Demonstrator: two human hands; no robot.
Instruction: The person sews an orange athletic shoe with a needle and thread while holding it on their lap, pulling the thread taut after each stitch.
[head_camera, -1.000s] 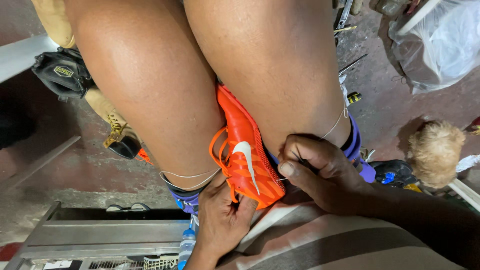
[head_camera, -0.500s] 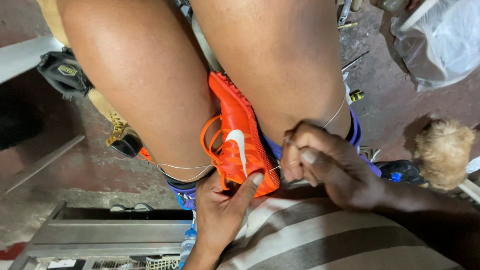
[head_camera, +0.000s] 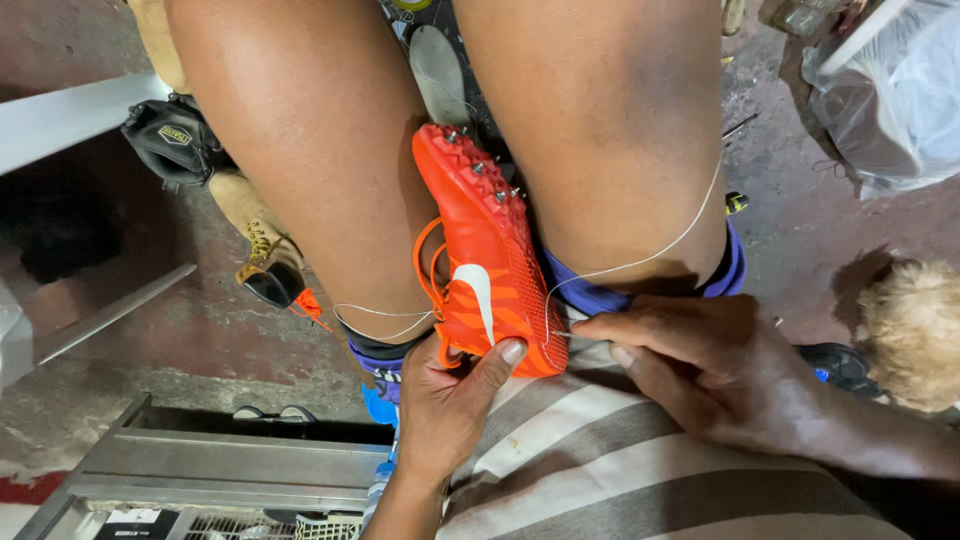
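An orange spiked running shoe (head_camera: 480, 250) is wedged between the knees, sole facing right. The heel end is gripped from below by the left hand (head_camera: 445, 405), thumb pressed on the upper. The right hand (head_camera: 715, 370) is pinched closed at the shoe's near edge; a needle cannot be made out. White thread (head_camera: 640, 262) runs taut from there across the right knee. Stitching appears partway; finished seam length cannot be judged.

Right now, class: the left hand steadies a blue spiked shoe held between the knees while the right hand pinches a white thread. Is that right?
Not quite: the head view shows the spiked shoe is orange, not blue. The left hand does steady it between the knees, and the right hand pinches the white thread.
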